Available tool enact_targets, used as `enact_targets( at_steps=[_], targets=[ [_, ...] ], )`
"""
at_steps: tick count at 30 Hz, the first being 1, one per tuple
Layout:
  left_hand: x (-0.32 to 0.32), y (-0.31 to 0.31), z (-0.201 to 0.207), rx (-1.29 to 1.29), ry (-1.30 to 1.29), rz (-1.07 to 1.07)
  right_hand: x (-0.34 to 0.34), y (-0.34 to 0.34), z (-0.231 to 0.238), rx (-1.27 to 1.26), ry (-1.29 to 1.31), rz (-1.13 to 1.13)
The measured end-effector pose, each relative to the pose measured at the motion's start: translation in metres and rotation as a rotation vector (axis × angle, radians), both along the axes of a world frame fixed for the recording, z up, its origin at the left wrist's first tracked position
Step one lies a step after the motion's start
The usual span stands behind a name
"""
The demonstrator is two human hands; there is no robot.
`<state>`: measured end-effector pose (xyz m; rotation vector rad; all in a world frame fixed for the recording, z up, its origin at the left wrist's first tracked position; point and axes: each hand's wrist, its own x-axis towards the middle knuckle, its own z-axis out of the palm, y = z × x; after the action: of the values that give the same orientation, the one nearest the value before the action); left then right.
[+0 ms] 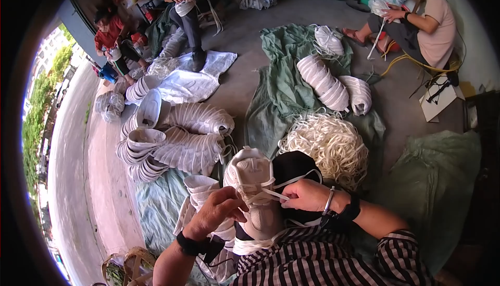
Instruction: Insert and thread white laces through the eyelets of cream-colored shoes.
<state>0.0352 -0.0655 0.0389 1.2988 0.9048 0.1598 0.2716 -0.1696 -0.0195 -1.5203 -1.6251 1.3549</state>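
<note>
right hand (306, 195): pinching lace (275, 194) | left hand (220, 209): curled, grip unclear | shoe upper (254, 171): between hands | lace heap (328, 148): green sheet's (278, 80) near edge

Striped shirt (307, 262) partly beyond the lower edge

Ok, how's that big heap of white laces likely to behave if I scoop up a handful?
The heap of white laces looks floppy: the strands lie in soft loops and bends. A handful would probably drag neighbours along, since they cross over one another. Pushed, it seems likelier to slump than roll, being loose with nothing visible binding it.
</note>
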Motion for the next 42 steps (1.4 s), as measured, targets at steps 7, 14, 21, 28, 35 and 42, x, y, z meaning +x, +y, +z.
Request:
enact_targets(
  at_steps=[7,14,21,28,35,42],
  targets=[
    [0.003,-0.011,-0.021,-0.387,-0.308,0.031,0.002,0.018,0.007,0.234,0.24,-0.178],
    [-0.028,0.025,-0.03,-0.113,-0.702,0.717,-0.013,0.028,-0.003,0.019,0.804,-0.094],
    [-0.25,0.108,-0.056,0.199,-0.576,1.585,0.209,-0.059,-0.088,-0.084,1.432,-1.188],
    [-0.121,0.058,-0.049,-0.026,-0.47,0.977,0.173,-0.055,-0.077,-0.098,1.11,-1.132],
    [0.003,-0.012,0.015,1.307,0.266,-0.392,0.05,0.016,-0.004,0.029,0.515,-0.388],
    [0.002,-0.012,0.017,1.468,0.35,-0.593,0.013,0.025,0.0,0.135,0.11,-0.099]
  ],
)
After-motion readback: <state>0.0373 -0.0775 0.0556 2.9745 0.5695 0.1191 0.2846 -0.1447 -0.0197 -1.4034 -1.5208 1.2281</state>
